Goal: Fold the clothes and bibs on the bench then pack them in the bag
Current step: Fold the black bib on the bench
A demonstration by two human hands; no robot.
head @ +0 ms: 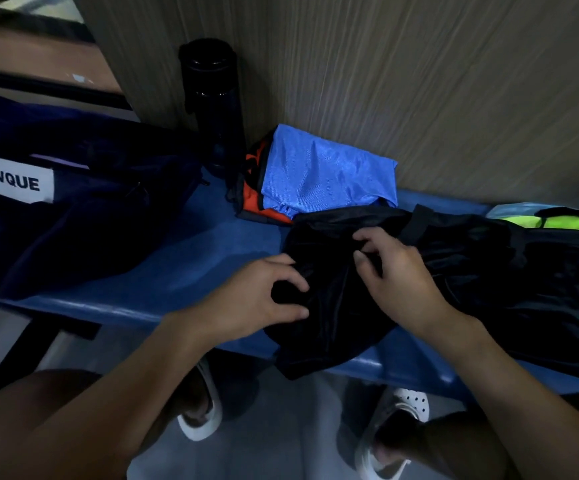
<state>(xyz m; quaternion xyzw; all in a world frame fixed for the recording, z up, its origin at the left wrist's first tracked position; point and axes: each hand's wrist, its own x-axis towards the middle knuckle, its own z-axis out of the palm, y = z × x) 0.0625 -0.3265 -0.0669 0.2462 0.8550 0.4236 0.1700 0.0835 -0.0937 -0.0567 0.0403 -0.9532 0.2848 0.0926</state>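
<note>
Both hands were on the black garment (333, 323), spread across the blue bench (191, 258) right in front of me, its near edge drooping over the bench lip.

- Left hand (256, 296): fingers and thumb curled in, a bunch of black cloth pinched between them at the garment's left end. Likely the anchor, so the piece would not slide while I worked it.
- Right hand (398, 275): fingers bent, nipping a ridge of cloth just beside the left. Judged as gathering an edge for the fold.
- Cloth: thin, slick, faint sheen, creased and limp. Would slip and spring open unless held at two points. A dark band crossed it further back; strap or hem, could not tell.

Folded pile sat against the ribbed wall (419, 81): blue bib (322, 171), shiny mesh-like weave, squared flat on top of an orange bib (251, 195) with black trim. Kept back there, out of the folding space.

Navy bag (90, 209) lay on the bench at my left, soft-sided, white label, near enough for packing. Black cylindrical bottle (213, 98) stood upright between bag and pile. Neon green bib (565, 223) at far right, not yet folded.
</note>
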